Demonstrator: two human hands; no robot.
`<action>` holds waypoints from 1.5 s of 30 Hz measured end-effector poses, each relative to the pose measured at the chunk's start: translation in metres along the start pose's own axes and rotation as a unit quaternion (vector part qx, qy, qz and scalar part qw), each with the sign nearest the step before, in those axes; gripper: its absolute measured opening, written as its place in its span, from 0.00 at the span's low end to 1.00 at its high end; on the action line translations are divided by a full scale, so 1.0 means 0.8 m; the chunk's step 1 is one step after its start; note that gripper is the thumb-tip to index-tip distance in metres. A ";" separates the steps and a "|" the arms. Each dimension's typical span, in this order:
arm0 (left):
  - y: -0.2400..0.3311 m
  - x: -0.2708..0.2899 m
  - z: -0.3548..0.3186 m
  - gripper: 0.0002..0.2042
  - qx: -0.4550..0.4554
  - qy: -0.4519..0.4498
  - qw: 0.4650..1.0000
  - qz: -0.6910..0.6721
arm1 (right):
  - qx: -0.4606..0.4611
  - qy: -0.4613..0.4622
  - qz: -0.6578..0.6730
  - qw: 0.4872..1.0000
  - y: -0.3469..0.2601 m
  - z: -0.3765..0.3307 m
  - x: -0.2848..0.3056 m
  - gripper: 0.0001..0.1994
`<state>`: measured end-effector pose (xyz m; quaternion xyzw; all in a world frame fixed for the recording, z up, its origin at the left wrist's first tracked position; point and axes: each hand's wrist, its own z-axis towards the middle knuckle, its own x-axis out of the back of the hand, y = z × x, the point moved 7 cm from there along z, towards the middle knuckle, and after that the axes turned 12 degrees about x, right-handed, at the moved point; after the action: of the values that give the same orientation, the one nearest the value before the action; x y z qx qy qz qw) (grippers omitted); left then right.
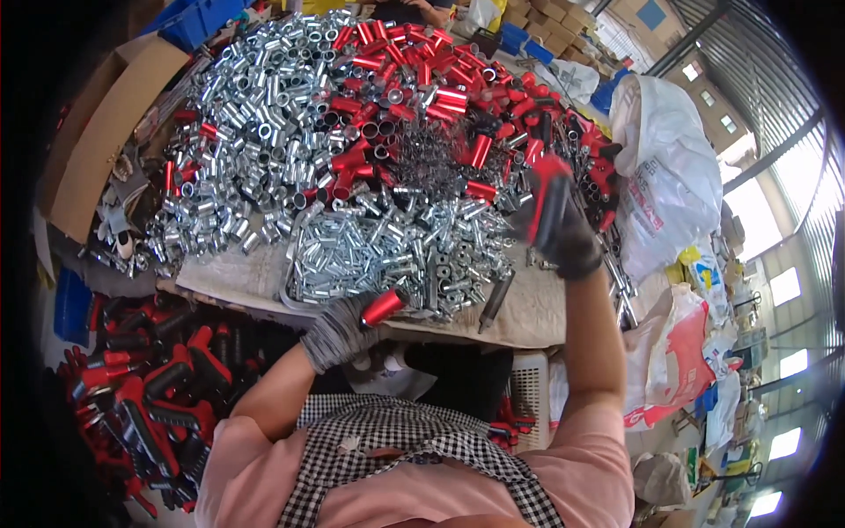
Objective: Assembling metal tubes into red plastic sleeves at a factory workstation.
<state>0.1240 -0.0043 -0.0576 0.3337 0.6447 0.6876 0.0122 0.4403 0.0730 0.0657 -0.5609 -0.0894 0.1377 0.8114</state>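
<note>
My left hand [339, 330], in a grey knit glove, holds a short red metal tube [382, 307] at the table's near edge. My right hand [556, 231], in a dark glove, is raised over the table's right side and grips a red-and-black handle part [544, 189]. Between them lies a heap of small silver metal sleeves [396, 255]. Beyond it sit a pile of red tubes [414, 62] and a pile of larger silver tubes [255, 114]. A tangle of thin wire springs [429, 158] lies in the middle.
A pile of red-and-black handles [150, 396] lies on the floor at my lower left. Cardboard [97, 141] leans at the table's left. White and printed sacks [669, 185] stand to the right. A white slotted crate [530, 387] sits under the table edge [519, 317].
</note>
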 end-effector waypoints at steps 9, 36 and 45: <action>0.023 -0.007 -0.013 0.20 0.025 0.006 0.980 0.195 | -0.070 0.002 0.261 0.963 -0.010 -0.144 -0.143 0.35; 0.047 -0.095 -0.068 0.15 -0.035 -0.339 0.935 0.102 | 0.249 -0.341 -0.475 0.772 -0.035 -0.204 -0.233 0.25; 0.015 -0.127 -0.099 0.13 0.101 -0.516 0.849 0.038 | 0.412 -0.400 -0.452 0.682 -0.047 -0.224 -0.265 0.19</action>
<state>0.1705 -0.1215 -0.0874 0.6641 0.5984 0.3471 0.2836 0.2977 -0.1668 0.0396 0.0468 -0.5829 -0.0119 0.8111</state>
